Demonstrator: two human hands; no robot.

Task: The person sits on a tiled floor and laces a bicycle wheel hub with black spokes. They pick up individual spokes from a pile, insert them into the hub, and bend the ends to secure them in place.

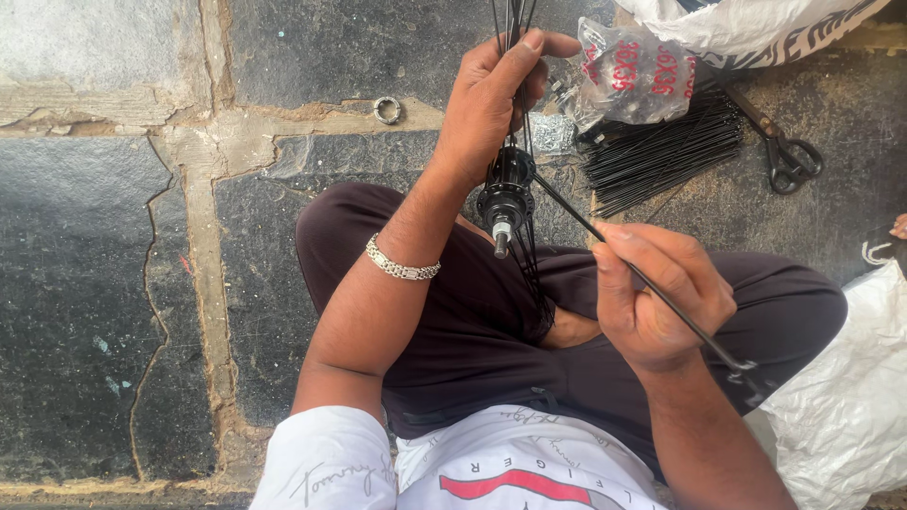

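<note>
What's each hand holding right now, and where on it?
Left hand grips a bunch of black spokes just above the wheel hub they are laced into. Right hand pinches a single black spoke near its middle, with its far end at the hub.

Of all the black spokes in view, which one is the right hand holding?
The single spoke pinched in the right hand, running to the hub; others stand bunched in the left hand or lie piled.

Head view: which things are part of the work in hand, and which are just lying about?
In hand: black hub, spokes gathered in left hand, single spoke in right hand, loose spoke pile.
Lying about: metal ring, scissors, plastic bag, white sack.
</note>
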